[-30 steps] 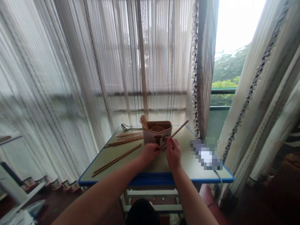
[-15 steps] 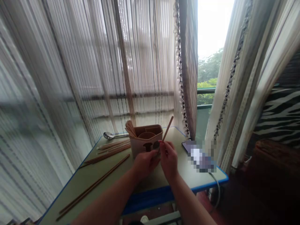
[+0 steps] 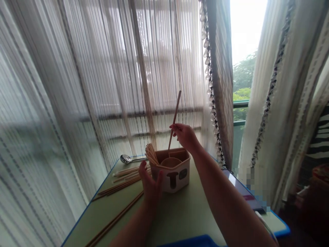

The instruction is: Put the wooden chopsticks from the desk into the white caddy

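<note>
A long wooden chopstick [image 3: 115, 214] lies by the left edge of the pale green surface [image 3: 185, 214]. The left hand [image 3: 151, 183] stands with fingers [image 3: 159, 176] apart, just beside a cream plastic caddy [image 3: 177, 178] printed with brown shapes, near the far edge. Above it, the right hand [image 3: 186, 137] has fingers [image 3: 173, 127] clamped on a slim wooden chopstick [image 3: 174, 115], held tilted, its lower end at the caddy.

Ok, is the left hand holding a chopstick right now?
No, the left hand is empty, fingers spread beside the utensil holder, while the right hand holds a single chopstick above the holder.
</note>
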A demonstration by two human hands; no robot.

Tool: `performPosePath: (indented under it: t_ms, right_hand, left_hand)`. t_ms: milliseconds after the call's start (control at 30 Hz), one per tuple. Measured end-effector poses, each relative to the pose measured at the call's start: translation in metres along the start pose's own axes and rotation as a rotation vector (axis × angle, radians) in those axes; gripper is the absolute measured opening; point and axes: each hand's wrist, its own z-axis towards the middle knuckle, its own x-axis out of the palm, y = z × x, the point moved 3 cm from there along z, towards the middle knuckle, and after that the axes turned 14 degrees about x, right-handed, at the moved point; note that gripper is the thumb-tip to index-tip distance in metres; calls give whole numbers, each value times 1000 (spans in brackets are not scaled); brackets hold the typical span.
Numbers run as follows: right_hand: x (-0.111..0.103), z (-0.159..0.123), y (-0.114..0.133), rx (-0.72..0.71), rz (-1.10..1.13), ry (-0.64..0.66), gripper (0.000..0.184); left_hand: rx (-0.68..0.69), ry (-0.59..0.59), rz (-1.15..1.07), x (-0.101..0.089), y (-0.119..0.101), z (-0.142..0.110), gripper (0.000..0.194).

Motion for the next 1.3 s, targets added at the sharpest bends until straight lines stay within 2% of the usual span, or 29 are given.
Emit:
performPosePath:
  t_ms: [100, 233, 467, 667, 800, 867, 1067, 1300]
  right_hand:
    - [7, 13, -4, -13, -22, -18, 28]
    - [15, 25, -14, -87, -59, 10, 28]
    - [18, 25, -21, -130, -194, 60, 28]
    - [16, 22, -14, -153, -286, 80, 27]
    - [15, 24, -17, -112, -298, 114, 25]
    - [15, 23, -20, -81, -283, 158, 25]
    - [26, 23, -39, 61, -235, 406, 21]
    - [30, 20, -63, 59, -551, 564, 11]
  left_hand:
    - [-161, 63, -75, 6, 10, -5, 73]
    - [-259, 112, -151, 8, 11, -6, 78]
    - [-226, 159, -123, 9, -1, 2, 81]
    - [-231, 151, -130, 8, 7, -1, 81]
    - [-247, 151, -146, 8, 8, -2, 79]
    - [-258, 154, -163, 9, 7, -1, 80]
    - [-242, 150, -165, 9, 6, 1, 80]
    - [-203, 165, -102, 9, 9, 1, 81]
